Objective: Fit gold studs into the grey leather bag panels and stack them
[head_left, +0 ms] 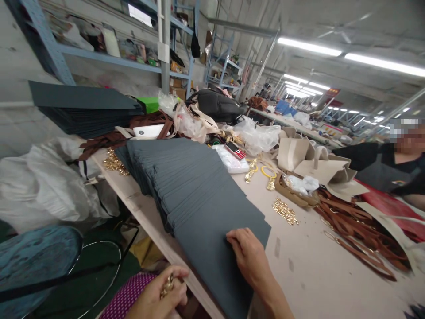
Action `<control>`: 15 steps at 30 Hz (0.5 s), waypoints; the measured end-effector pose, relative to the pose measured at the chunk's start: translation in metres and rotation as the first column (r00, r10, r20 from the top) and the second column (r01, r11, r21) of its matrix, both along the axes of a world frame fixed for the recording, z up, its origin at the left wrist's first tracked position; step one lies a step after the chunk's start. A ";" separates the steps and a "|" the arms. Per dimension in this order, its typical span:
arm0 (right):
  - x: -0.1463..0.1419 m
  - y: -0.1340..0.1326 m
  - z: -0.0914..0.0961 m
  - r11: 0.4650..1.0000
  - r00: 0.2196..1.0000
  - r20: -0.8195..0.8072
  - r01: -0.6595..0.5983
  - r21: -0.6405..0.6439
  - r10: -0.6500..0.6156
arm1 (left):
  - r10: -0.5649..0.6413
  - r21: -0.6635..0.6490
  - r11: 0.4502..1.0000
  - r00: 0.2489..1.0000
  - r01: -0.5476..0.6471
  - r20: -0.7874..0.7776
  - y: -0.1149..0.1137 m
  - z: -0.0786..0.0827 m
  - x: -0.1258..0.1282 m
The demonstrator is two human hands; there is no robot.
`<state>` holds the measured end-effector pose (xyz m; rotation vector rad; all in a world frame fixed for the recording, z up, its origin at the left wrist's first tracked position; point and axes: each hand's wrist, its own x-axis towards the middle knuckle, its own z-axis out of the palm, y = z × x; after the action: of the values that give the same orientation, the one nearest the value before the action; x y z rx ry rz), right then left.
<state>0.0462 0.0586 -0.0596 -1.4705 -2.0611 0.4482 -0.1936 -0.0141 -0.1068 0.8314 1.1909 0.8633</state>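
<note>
Small gold metal fittings (pixel 167 285) show between the curled fingers of my left hand (pixel 157 294), low beside the table's near edge. My right hand (pixel 249 257) rests on the front sheet of a fanned stack of dark blue-grey panels (pixel 206 190). Its thumb and fingertips are pressed together, and whatever sits between them is hidden or too small to name. Right of the panels, a loose pile of gold fittings (pixel 284 211) lies on the table (pixel 299 252). Another gold heap (pixel 114 163) is by the stack's far left side.
Brown leather straps (pixel 358 230) and a small cardboard box (pixel 295 195) lie to the right. Farther back are a red-keyed phone (pixel 235 150), plastic bags and beige bag pieces (pixel 295 155). A person (pixel 385 164) sits across the table. A blue stool (pixel 36 266) stands at left.
</note>
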 end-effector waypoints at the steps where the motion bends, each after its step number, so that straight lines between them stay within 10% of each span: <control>1: 0.000 -0.003 0.001 0.999 1.000 0.004 -0.016 -0.033 0.016 | 0.027 0.014 1.000 0.999 -0.027 0.038 0.001 0.000 0.001; 6: 0.003 -0.024 0.006 0.960 0.997 -0.083 -0.019 -0.279 -0.005 | 0.069 -0.033 0.998 0.956 -0.062 0.285 -0.003 0.013 0.013; 15: -0.001 -0.034 0.010 0.855 0.951 -0.242 0.044 -0.517 -0.195 | -0.221 0.028 0.974 0.915 0.225 0.337 0.006 0.048 0.032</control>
<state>0.0448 0.0249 -0.0493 -1.6933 -1.6747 1.1525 -0.1619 -0.0082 -0.0592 0.7563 0.7815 0.7730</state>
